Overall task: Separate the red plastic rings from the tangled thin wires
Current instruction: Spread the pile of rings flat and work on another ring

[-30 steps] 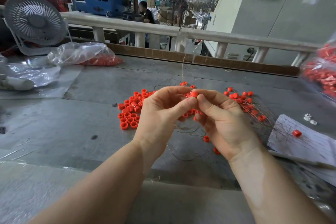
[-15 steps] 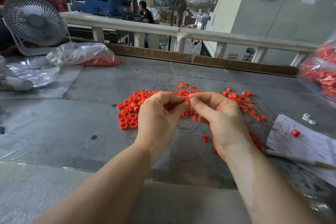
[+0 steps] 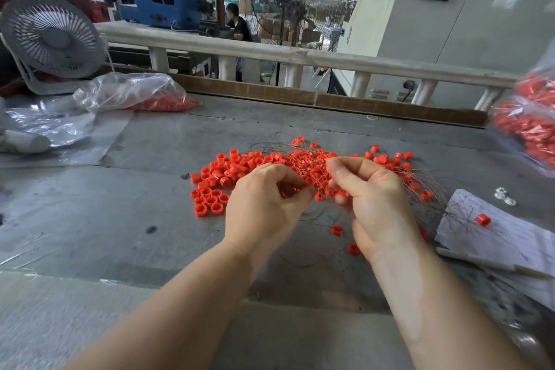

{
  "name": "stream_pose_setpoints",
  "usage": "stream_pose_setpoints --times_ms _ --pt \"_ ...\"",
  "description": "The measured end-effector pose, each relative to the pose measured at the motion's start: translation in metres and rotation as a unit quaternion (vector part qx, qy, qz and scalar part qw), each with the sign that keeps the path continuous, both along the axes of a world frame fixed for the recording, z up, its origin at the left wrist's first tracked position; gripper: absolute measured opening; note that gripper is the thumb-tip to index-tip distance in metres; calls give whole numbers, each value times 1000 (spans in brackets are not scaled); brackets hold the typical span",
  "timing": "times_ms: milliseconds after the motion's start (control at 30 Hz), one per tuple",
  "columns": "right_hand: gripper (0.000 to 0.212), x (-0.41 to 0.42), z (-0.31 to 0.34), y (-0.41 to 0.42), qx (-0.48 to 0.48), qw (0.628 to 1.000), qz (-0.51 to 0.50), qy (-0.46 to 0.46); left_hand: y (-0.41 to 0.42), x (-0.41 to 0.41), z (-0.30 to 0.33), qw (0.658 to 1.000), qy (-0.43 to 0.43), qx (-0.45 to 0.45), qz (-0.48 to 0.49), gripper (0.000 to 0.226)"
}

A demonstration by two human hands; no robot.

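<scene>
A heap of loose red plastic rings [image 3: 216, 183] lies on the grey table [image 3: 90, 219] to the left of my hands. Behind and to the right of them spreads a tangle of thin wires [image 3: 426, 186] with more red rings threaded on it. My left hand [image 3: 264, 207] has its fingers curled around red rings, thumb pressed against them. My right hand [image 3: 372, 198] pinches thin wires between thumb and forefinger just above the tangle. Loose rings [image 3: 337, 230] lie below and between my hands.
A sheet of paper [image 3: 510, 237] with one red ring [image 3: 483, 220] lies at the right, a pen below it. Plastic bags of red rings sit at the far left [image 3: 132, 96] and right edge [image 3: 528, 129]. A desk fan [image 3: 51, 39] stands at the back left.
Both hands have lowered from a raised pinch on one ring down to the pile. They have drawn slightly apart, with the right hand now pinching wires.
</scene>
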State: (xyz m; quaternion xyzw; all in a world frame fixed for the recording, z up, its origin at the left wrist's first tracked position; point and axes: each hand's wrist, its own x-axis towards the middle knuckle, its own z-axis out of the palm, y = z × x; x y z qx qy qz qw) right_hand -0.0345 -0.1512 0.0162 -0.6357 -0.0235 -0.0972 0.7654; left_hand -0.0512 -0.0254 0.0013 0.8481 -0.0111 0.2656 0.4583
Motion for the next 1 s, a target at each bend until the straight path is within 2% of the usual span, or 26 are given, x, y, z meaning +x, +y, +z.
stream_pose_setpoints --times_ms 133,367,533,767,867,1000 --pt "12 4 2 -6 93 995 -18 32 1 0 0 999 28 15 4 27" --pt "12 8 9 -22 199 975 -94 30 3 0 1 997 70 33 13 32" --pt "17 8 11 -30 205 968 -141 20 2 -1 1 995 90 36 11 29" --pt "19 10 8 -30 203 968 -148 21 2 0 0 994 98 39 7 28" --pt "21 11 8 -30 221 968 -121 17 3 1 0 994 100 39 9 29" --pt "15 12 7 -25 191 980 -44 40 5 2 -1 994 100 32 10 28"
